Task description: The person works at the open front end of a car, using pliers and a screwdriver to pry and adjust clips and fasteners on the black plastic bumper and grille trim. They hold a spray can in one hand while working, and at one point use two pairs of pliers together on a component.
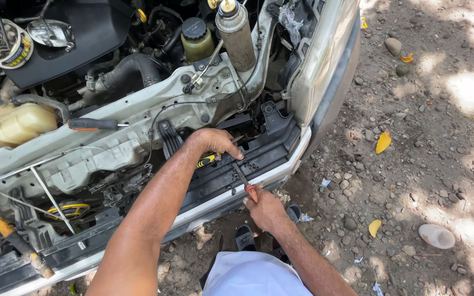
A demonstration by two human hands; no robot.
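I look down into the open front of a car. My left hand rests on the black plastic bumper support and grips a tool with a yellow-and-black handle. My right hand holds a screwdriver with a red handle; its shaft points up toward my left hand. Both hands are close together near the front right corner of the car.
Another screwdriver with an orange-and-black handle lies on the metal crossmember. A spray can stands by a fluid reservoir. A round container of small parts sits on the black engine cover. Gravel ground with stones and yellow leaves lies to the right.
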